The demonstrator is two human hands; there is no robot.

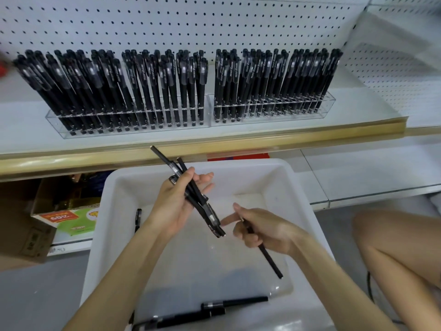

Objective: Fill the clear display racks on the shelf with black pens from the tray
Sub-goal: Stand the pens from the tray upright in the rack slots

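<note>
Two clear display racks stand side by side on the shelf, the left rack (133, 131) and the right rack (329, 106), both packed with upright black pens (152, 87). Below them sits a white tray (300, 194). Over the tray my left hand (174, 206) grips a small bundle of black pens (202, 206), their ends pointing up-left toward the shelf. My right hand (260, 228) holds a single black pen (269, 259), fingers curled round it and index finger stretched toward the bundle. A few loose pens (236, 303) lie at the tray's near end, and one (138, 218) leans against its left wall.
The shelf has a tan front strip (214, 142) and a white pegboard back (214, 25). An open cardboard box (62, 211) with printed packs sits under the shelf at left. A bare knee (393, 244) is at right, over the grey floor.
</note>
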